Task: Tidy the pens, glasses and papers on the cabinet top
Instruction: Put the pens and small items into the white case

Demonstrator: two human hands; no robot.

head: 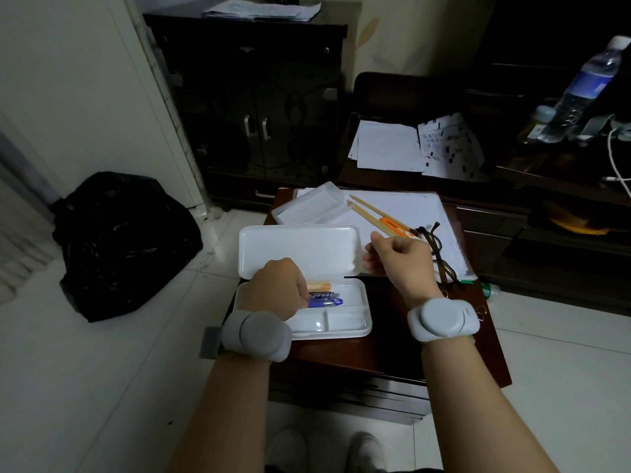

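Head view: right hand (397,256) fingers clamped on two pencils (372,213) at frame centre; left hand (278,288) fingers curled on pens (324,297) in white case (348,322). Pencils likely light, stiff; grip mid-shaft.

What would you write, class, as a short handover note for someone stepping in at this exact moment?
Left hand: inside the open pencil case, on the pens; grip unclear.
Right hand: holds two pencils above the papers.
Glasses: lying unfolded on the papers' right edge.
Done: some pens cased.
Left: pencils in, case closed, glasses and papers tidied.
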